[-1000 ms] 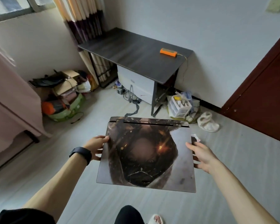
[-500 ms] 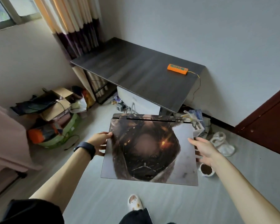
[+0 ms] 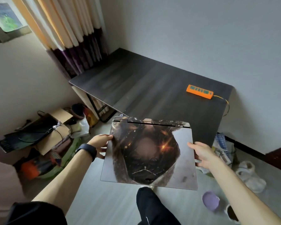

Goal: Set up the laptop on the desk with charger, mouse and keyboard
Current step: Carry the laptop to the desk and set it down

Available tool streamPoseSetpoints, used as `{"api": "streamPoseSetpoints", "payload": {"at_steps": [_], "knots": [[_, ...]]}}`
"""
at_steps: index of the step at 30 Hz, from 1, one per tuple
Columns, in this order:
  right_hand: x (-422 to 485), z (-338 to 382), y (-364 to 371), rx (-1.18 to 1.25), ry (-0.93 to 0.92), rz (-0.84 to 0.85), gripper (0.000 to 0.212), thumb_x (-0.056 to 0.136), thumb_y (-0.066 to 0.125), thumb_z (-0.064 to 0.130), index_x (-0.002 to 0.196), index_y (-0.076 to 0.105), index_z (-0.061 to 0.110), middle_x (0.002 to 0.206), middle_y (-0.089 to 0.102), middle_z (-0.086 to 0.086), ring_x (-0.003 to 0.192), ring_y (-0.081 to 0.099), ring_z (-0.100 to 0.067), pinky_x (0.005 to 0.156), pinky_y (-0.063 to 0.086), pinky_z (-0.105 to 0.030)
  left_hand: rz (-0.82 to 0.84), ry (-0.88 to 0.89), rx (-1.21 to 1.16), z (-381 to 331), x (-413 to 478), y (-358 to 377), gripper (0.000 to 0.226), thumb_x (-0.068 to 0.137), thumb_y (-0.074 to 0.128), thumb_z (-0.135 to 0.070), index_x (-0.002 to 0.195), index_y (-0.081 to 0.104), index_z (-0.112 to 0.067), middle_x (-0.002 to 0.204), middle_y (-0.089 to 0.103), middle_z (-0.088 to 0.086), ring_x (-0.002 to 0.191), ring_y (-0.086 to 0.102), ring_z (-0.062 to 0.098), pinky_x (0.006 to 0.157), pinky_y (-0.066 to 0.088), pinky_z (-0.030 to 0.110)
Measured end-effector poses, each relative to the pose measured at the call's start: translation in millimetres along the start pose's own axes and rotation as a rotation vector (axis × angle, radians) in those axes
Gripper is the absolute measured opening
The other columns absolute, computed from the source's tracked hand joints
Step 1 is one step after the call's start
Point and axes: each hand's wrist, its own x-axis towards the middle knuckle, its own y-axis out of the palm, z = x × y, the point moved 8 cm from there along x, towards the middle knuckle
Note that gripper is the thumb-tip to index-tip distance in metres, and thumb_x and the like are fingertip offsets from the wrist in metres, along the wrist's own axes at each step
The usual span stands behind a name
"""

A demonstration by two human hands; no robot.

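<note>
The laptop (image 3: 146,153) is closed and held level in the air, lid up, hinge edge pointing toward the tabletop (image 3: 144,88); it has not been set down. The left hand (image 3: 101,143) grips its left edge, thumb on the lid and the other fingers mostly hidden beneath; the right hand (image 3: 203,155) pinches the right edge the same way, thumb on top. The laptop's far edge overlaps the near rim of the tabletop in this view; whether it is really above the wood or just short of it is hard to tell through so wide a lens.

So the task looks to be at its very start: the laptop is being carried, and placing it, opening it and connecting everything are all left to do. No charger, mouse or keyboard shows anywhere in view; these will probably have to be fetched.

An orange power strip (image 3: 199,91) lies on the tabletop near its far right corner, its cord (image 3: 224,99) running off the right side; that is likely where the charger would plug in. Farther out, a curtain (image 3: 71,30) hangs at the tabletop's left end; a cardboard box (image 3: 55,135) and bags sit on the floor (image 3: 104,205) to the left; pale slippers (image 3: 250,176) lie on the right.
</note>
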Motion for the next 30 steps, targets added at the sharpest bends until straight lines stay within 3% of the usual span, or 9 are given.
{"api": "streamPoseSetpoints", "payload": {"at_steps": [3, 6, 11, 14, 18, 21, 23, 27, 30], "knots": [[56, 56, 35, -0.024, 0.022, 0.036, 0.009, 0.101, 0.06, 0.023, 0.105, 0.062, 0.016, 0.103, 0.069, -0.007, 0.094, 0.063, -0.026, 0.087, 0.051, -0.044, -0.024, -0.027, -0.034, -50, 50, -18, 0.031, 0.096, 0.059, -0.036, 0.124, 0.056, -0.023, 0.123, 0.055, 0.01, 0.103, 0.054, 0.033, 0.095, 0.043, 0.057], [102, 119, 72, -0.051, 0.037, 0.076, 0.004, 0.102, 0.058, 0.023, 0.1, 0.06, 0.019, 0.098, 0.067, -0.005, 0.091, 0.061, -0.025, 0.097, 0.048, -0.05, -0.057, -0.023, -0.056, -112, 90, -38, 0.03, 0.096, 0.058, -0.035, 0.124, 0.055, -0.022, 0.118, 0.055, 0.008, 0.099, 0.054, 0.031, 0.09, 0.045, 0.052], [162, 202, 110, -0.05, 0.056, 0.09, 0.007, 0.102, 0.058, 0.024, 0.098, 0.062, 0.02, 0.098, 0.068, -0.003, 0.089, 0.061, -0.022, 0.088, 0.048, -0.045, -0.144, -0.03, -0.017, -204, 150, -63, 0.025, 0.095, 0.06, -0.035, 0.118, 0.057, -0.024, 0.105, 0.057, 0.008, 0.082, 0.055, 0.027, 0.081, 0.045, 0.048], [197, 233, 123, -0.024, 0.073, 0.059, 0.011, 0.101, 0.058, 0.024, 0.107, 0.062, 0.016, 0.102, 0.068, -0.004, 0.092, 0.062, -0.024, 0.09, 0.049, -0.045, -0.148, -0.017, 0.043, -252, 192, -68, 0.034, 0.094, 0.061, -0.037, 0.121, 0.058, -0.018, 0.114, 0.056, 0.011, 0.09, 0.055, 0.03, 0.081, 0.047, 0.047], [242, 255, 136, 0.012, 0.144, -0.021, 0.035, 0.1, 0.059, 0.031, 0.132, 0.058, 0.016, 0.119, 0.066, -0.007, 0.111, 0.058, -0.03, 0.097, 0.048, -0.047, -0.062, -0.043, 0.09, -304, 253, -59, 0.028, 0.096, 0.058, -0.036, 0.119, 0.058, -0.021, 0.123, 0.055, 0.013, 0.108, 0.053, 0.037, 0.091, 0.045, 0.054], [274, 273, 146, 0.092, 0.21, -0.111, 0.049, 0.099, 0.06, 0.035, 0.143, 0.05, 0.017, 0.13, 0.061, -0.009, 0.122, 0.054, -0.033, 0.099, 0.046, -0.047, 0.014, -0.039, 0.172, -352, 302, -47, 0.02, 0.097, 0.056, -0.033, 0.112, 0.055, -0.02, 0.108, 0.057, 0.009, 0.098, 0.053, 0.031, 0.086, 0.043, 0.05], [288, 279, 152, 0.128, 0.252, -0.149, 0.055, 0.097, 0.063, 0.037, 0.145, 0.049, 0.017, 0.135, 0.059, -0.01, 0.126, 0.052, -0.034, 0.104, 0.044, -0.049, 0.042, -0.032, 0.212, -377, 333, -39, 0.019, 0.098, 0.056, -0.032, 0.108, 0.054, -0.017, 0.097, 0.056, 0.007, 0.085, 0.051, 0.027, 0.083, 0.043, 0.047], [314, 296, 172, 0.228, 0.374, -0.277, 0.058, 0.091, 0.068, 0.044, 0.14, 0.054, 0.015, 0.135, 0.06, -0.01, 0.126, 0.052, -0.034, 0.104, 0.045, -0.048, 0.101, -0.066, 0.299, -430, 401, -32, 0.026, 0.094, 0.059, -0.036, 0.107, 0.06, -0.013, 0.095, 0.06, 0.01, 0.078, 0.054, 0.027, 0.078, 0.05, 0.044], [336, 312, 185, 0.297, 0.41, -0.345, 0.056, 0.09, 0.07, 0.044, 0.136, 0.056, 0.015, 0.134, 0.06, -0.009, 0.127, 0.052, -0.033, 0.108, 0.042, -0.051, 0.104, -0.027, 0.338, -472, 454, -25, 0.026, 0.091, 0.063, -0.033, 0.106, 0.062, -0.012, 0.104, 0.064, 0.014, 0.087, 0.059, 0.03, 0.085, 0.052, 0.05]]}}
